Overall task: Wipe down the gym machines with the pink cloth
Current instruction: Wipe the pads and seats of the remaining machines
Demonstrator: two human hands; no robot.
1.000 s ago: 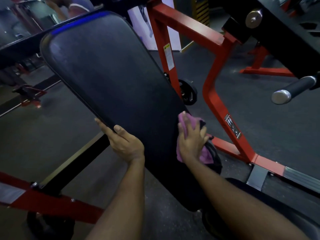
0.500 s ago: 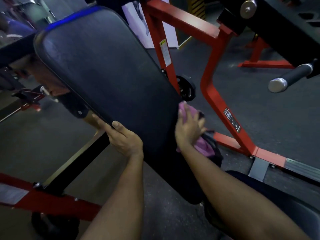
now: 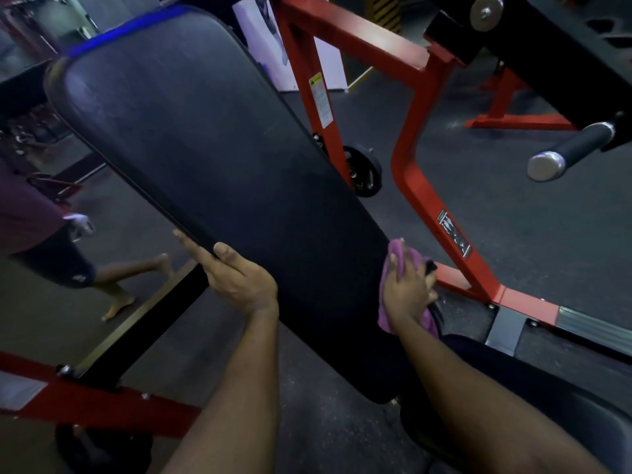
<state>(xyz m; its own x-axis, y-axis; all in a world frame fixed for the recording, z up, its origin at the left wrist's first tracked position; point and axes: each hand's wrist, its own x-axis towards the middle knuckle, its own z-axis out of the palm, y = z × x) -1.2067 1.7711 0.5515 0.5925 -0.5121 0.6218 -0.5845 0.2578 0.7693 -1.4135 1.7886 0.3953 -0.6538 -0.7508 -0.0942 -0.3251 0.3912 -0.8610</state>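
Note:
A long black padded backrest [image 3: 222,159] tilts across the middle of the view on a red machine frame [image 3: 420,200]. My left hand [image 3: 236,278] grips the pad's left edge, with the thumb on the front face and the fingers behind. At the pad's lower right edge, my right hand [image 3: 407,289] holds the pink cloth [image 3: 396,249] and presses it against the side of the pad. The cloth bunches under the palm and hangs out below it.
A black seat pad [image 3: 547,388] lies under my right forearm. A chrome-capped handle [image 3: 567,152] juts out at the right. A weight plate [image 3: 364,172] sits behind the pad. A person [image 3: 41,234] walks barefoot past on the left. Red floor bars [image 3: 102,405] cross the lower left.
My right hand slid the cloth up the pad's right edge, then back down. My left hand kept its hold. A person has walked into view on the left.

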